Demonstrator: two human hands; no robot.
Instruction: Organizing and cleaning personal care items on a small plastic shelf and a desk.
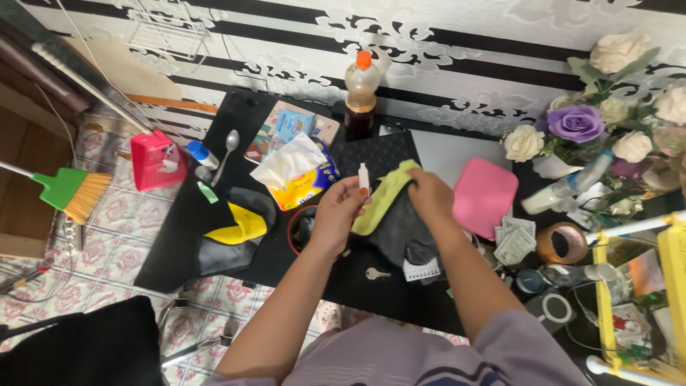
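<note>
Cloth (382,196), yellow-green on its upper edge and dark grey below, hangs between the person's two hands above the middle of the black table (179,243). Right hand (431,194) is closed over the cloth's upper right end, fingers curled tight around the fabric; the grey part drapes down from it to the tabletop. Left hand (336,214) is raised just beside the cloth's left edge, thumb and fingers pinched on a small white tube (364,177) that stands upright above the fingertips. Whether the left hand also touches the cloth cannot be told.

Surroundings: a tissue pack (296,171) with a white sheet pulled up lies just left of the hands, and a round dark cup (301,229) sits directly under the left wrist. A yellow and grey cloth (239,229) lies further left near the table's front edge. A pink square pad (486,194) lies just right of the right hand, with folded banknotes (514,239) below it. A key (376,273) and a small white comb-like piece (421,270) lie on bare table near the front edge, between the forearms. A bottle with an orange cap (361,93) stands at the back, near the wall. Open table surface remains mainly at the left front corner.
</note>
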